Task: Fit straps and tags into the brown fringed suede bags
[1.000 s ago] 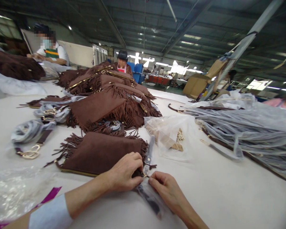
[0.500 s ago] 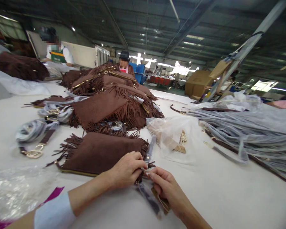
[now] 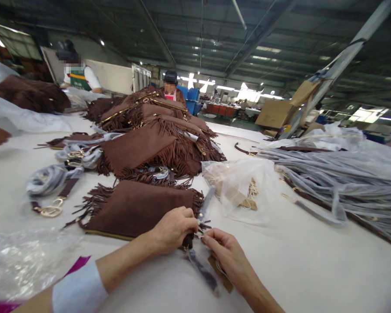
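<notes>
A brown suede bag (image 3: 143, 206) with fringed sides and a gold zip along its near edge lies flat in front of me. My left hand (image 3: 176, 228) is closed at its near right corner, fingers curled over the dark strap end there. Just right of it, my right hand (image 3: 226, 250) pinches the thin pale string of a brown hang tag (image 3: 226, 281), which dangles under the palm. Between the hands and below them lies a strap piece (image 3: 203, 269) in clear plastic wrap, joined near the bag's corner. The fingertips partly hide the string.
Behind the bag rises a heap of fringed bags (image 3: 140, 145). Wrapped coiled straps (image 3: 47, 180) lie left, a plastic bag of tags (image 3: 237, 187) right of centre, and long wrapped straps (image 3: 319, 174) far right. Clear plastic (image 3: 26, 265) lies near left. Two co-workers stand beyond the table.
The hands have drawn slightly apart at the bag's corner, the right one still pinching the string. A brown blurred shape has appeared at the left edge. The view has shifted a little.
</notes>
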The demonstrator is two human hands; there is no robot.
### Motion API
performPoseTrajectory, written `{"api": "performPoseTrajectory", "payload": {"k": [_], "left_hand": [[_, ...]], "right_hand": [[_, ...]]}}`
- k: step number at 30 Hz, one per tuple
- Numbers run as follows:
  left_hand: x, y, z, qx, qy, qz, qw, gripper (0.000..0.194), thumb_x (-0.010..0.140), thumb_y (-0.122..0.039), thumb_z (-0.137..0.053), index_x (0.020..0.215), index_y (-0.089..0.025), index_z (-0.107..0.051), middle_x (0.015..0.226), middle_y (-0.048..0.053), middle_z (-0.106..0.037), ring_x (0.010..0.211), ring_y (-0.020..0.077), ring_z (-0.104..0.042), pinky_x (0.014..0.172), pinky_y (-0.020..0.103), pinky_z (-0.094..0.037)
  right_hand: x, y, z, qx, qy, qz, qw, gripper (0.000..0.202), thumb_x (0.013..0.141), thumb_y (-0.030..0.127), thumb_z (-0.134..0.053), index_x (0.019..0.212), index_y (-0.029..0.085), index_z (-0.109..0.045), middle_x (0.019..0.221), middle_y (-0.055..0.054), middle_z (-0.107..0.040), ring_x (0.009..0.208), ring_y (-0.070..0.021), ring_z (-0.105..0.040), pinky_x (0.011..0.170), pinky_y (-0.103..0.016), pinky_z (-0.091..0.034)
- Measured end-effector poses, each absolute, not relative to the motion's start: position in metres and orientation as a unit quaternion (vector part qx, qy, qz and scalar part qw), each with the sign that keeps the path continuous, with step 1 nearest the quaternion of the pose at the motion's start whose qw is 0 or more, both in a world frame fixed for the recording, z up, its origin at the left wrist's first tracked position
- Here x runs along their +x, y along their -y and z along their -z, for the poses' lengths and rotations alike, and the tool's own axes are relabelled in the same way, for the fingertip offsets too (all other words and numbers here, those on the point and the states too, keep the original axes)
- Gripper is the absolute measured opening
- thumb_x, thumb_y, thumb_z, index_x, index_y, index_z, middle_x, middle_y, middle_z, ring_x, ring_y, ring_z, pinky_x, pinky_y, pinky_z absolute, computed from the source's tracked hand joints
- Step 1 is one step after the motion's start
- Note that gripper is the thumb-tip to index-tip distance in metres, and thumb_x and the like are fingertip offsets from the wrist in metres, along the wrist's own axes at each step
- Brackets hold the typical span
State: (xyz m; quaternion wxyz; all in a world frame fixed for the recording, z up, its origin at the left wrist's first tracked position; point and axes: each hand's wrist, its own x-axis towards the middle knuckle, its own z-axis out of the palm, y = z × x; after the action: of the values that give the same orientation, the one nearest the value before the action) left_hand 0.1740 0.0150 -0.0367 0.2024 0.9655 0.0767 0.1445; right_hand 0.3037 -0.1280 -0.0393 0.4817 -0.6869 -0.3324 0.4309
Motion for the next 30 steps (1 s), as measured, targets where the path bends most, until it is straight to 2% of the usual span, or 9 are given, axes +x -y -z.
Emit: {"api": "performPoseTrajectory", "payload": {"k": [6,13,21,30], "left_hand": [[0.173,-0.016,0.041,0.947,-0.074,-0.175,0.26,0.018,0.088,-0.009,-0.052,0.081,-0.018,-0.066,0.085,0.002,-0.059,0.084,0.0162,-0.053,0.075,0.024,-0.041],[0.172,-0.015,0.039,0.936,-0.079,-0.184,0.288,0.018,0.087,-0.008,-0.052,0.081,-0.017,-0.065,0.085,0.002,-0.06,0.086,0.0157,-0.054,0.077,0.023,-0.04],[0.171,-0.014,0.038,0.938,-0.083,-0.178,0.286,0.019,0.085,-0.005,-0.052,0.082,-0.017,-0.066,0.084,0.001,-0.059,0.085,0.0156,-0.054,0.075,0.024,-0.04],[0.171,-0.013,0.034,0.946,-0.093,-0.162,0.265,0.016,0.086,-0.008,-0.05,0.085,-0.018,-0.063,0.088,0.003,-0.061,0.086,0.017,-0.053,0.077,0.026,-0.041]], "right_hand": [[0.305,0.121,0.042,-0.703,0.37,-0.393,0.463,0.031,0.072,0.048,-0.058,0.063,0.019,-0.052,0.055,0.005,-0.038,0.05,-0.0099,-0.03,0.045,-0.023,-0.021],[0.305,0.115,0.045,-0.71,0.382,-0.382,0.452,0.029,0.07,0.047,-0.056,0.061,0.02,-0.05,0.055,0.005,-0.039,0.051,-0.011,-0.031,0.047,-0.024,-0.022],[0.301,0.109,0.043,-0.71,0.425,-0.355,0.435,0.028,0.072,0.044,-0.053,0.06,0.019,-0.052,0.057,0.004,-0.041,0.056,-0.013,-0.036,0.051,-0.025,-0.026],[0.297,0.11,0.046,-0.724,0.468,-0.275,0.425,0.027,0.076,0.041,-0.052,0.059,0.02,-0.056,0.063,-0.001,-0.054,0.065,-0.0193,-0.048,0.063,-0.03,-0.035]]}}
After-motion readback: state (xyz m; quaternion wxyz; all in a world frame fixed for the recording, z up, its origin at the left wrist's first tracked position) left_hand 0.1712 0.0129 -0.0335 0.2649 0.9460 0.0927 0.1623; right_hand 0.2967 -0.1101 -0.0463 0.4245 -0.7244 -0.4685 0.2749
